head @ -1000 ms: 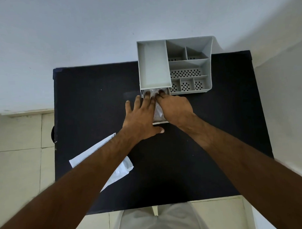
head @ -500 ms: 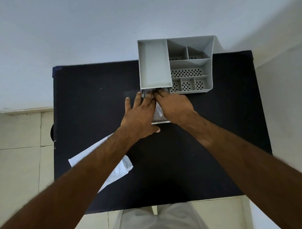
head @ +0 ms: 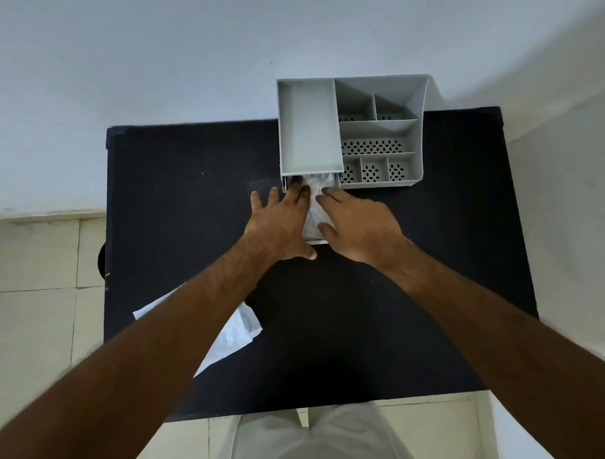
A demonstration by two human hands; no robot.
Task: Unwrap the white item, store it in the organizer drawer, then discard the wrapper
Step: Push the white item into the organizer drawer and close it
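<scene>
Both arms reach forward, left hand (head: pixel 283 223) and right hand (head: pixel 357 224) flat, fingers spread.

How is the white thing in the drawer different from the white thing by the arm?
The white item sits crumpled inside the open drawer, pressed by both hands. The wrapper lies flatter on the black table, untouched, partly hidden under the left forearm. Both are white.

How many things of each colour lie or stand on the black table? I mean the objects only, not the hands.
Grey: 1, the organizer with its drawer pulled out
White: 2, the white item in the drawer and the wrapper near the table's front left
Total: 3
</scene>
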